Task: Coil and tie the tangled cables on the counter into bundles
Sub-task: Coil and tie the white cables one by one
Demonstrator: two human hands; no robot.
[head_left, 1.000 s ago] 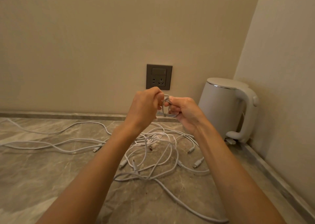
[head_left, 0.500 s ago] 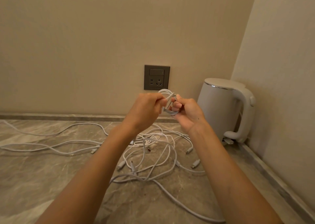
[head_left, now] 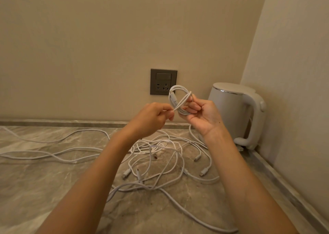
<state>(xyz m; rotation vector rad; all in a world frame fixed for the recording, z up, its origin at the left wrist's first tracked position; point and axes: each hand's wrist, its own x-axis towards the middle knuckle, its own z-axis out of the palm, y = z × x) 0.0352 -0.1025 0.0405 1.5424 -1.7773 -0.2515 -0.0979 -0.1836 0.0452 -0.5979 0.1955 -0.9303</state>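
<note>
A small coil of white cable [head_left: 176, 96] is held up in front of the wall, above the counter. My right hand [head_left: 203, 115] grips the coil's lower side with curled fingers. My left hand [head_left: 153, 117] pinches a strand of that same cable that crosses the coil diagonally. Below them a tangle of white cables [head_left: 160, 162] with several plug ends lies spread on the marble counter [head_left: 44, 180]. Long strands run off to the left and toward the front right.
A white electric kettle [head_left: 236, 112] stands in the right corner against the walls. A dark wall socket [head_left: 163, 81] sits on the back wall behind the coil. A low stone ledge runs along the counter's back and right edges.
My hands have drawn slightly apart. The coil, first bunched between my fingers, now stands up as an open loop in my right hand, with my left hand pulling a strand across it.
</note>
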